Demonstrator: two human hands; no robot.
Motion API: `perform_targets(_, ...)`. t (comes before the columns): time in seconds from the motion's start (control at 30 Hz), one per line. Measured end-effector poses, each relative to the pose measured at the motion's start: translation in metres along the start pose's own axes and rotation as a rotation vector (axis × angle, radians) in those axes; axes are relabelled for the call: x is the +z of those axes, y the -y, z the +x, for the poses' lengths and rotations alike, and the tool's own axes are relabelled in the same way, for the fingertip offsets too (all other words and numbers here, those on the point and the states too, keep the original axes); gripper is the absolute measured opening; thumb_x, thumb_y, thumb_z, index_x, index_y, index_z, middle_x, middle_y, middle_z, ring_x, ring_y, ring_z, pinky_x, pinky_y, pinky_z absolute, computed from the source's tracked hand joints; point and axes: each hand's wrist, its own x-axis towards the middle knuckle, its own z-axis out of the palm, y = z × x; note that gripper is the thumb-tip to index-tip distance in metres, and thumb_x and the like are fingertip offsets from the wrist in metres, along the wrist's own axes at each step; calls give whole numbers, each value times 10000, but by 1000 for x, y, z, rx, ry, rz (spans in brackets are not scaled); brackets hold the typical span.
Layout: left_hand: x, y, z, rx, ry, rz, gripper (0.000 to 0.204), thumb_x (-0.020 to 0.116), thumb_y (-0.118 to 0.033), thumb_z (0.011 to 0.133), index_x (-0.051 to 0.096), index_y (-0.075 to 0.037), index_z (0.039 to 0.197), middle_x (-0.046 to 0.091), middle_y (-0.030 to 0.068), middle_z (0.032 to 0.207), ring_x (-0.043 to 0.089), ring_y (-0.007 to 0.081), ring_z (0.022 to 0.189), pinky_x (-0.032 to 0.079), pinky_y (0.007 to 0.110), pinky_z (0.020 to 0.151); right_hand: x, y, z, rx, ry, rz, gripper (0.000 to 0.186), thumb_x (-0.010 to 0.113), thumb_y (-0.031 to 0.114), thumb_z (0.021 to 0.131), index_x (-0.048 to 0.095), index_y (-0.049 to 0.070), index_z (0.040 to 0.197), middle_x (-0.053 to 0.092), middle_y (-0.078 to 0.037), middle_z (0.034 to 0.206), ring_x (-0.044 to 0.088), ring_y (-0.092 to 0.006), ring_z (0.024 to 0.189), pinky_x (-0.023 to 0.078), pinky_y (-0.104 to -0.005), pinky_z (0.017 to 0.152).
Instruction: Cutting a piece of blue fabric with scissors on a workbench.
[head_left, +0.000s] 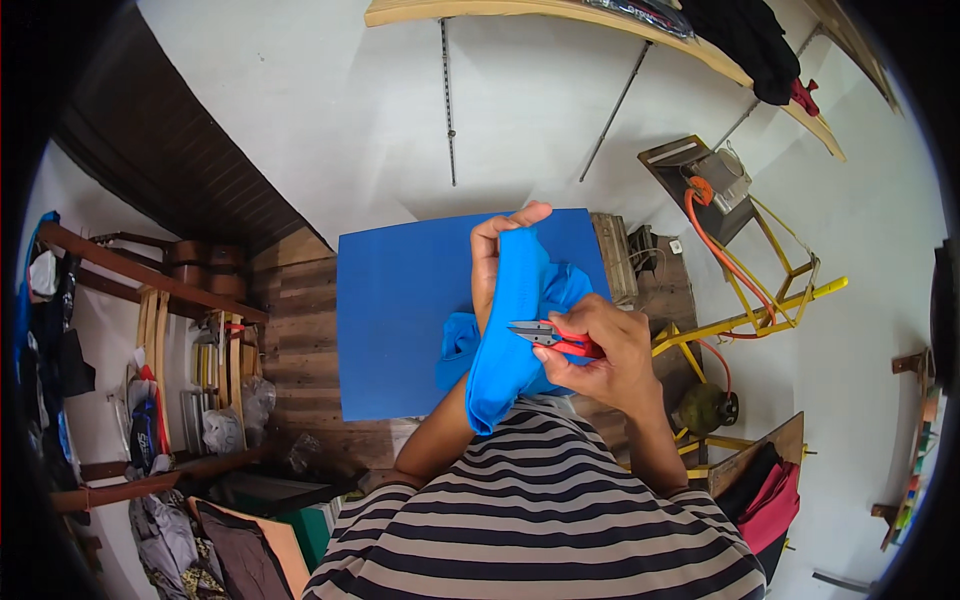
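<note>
I hold up a bright blue piece of fabric (510, 280) in front of my striped shirt, with my left hand (490, 240) behind it, fingers curled near its upper edge. My right hand (600, 350) grips small red-handled snips (575, 342); their pointed metal blades lie over the fabric's middle, near a seam. More of the blue cloth (455, 345) hangs behind, over a blue tabletop (390, 310).
Wooden shelving (170, 265) with bags and boards lines the left wall. A yellow metal frame (745, 335) with an orange hose and a green cylinder (705, 410) stands right. A long shelf (560, 35) holding dark cloth runs overhead.
</note>
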Motion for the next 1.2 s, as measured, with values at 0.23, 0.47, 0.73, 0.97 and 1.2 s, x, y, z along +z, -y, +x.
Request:
perform_targets(0.23, 1, -4, 3, -13, -83, -92, 178, 502, -68, 948, 429, -78, 1110, 511, 116, 1244, 414, 21, 646, 398, 169, 534, 8, -1, -2, -41, -24, -2, 307, 808, 129, 645, 619, 17, 861, 602, -92, 713, 606, -200, 560, 477, -274, 495)
perform_targets(0.47, -5, 7, 13, 115, -90, -3, 183, 509, -77, 948, 428, -61, 1111, 531, 124, 1219, 427, 22, 651, 404, 175, 523, 15, 0, -8, -63, -44, -33, 337, 819, 109, 639, 578, 5, 852, 610, -115, 722, 621, -216, 571, 493, -274, 509)
perform_targets(0.73, -8, 16, 19, 89, -178, -43, 181, 549, -168, 946, 476, -76, 1083, 587, 167, 1199, 511, 58, 710, 462, 198, 626, 25, -2, -18, -103, -72, -43, 330, 817, 137, 649, 597, 16, 863, 597, -96, 721, 618, -211, 565, 496, -280, 503)
perform_targets(0.97, -14, 21, 25, 181, -175, -5, 178, 553, -172, 944, 477, -74, 1072, 586, 180, 1201, 523, 63, 739, 466, 197, 642, 38, -3, -29, -104, -121, -72, 336, 804, 159, 654, 610, 30, 896, 581, -62, 734, 591, -185, 552, 473, -277, 481)
perform_targets(1.2, -13, 23, 25, 169, -214, 4, 186, 531, -160, 958, 454, -47, 1084, 568, 153, 1203, 467, 31, 691, 434, 185, 588, 39, 0, -40, -126, -86, -122, 330, 818, 143, 645, 572, 23, 829, 598, -97, 709, 625, -217, 575, 493, -283, 493)
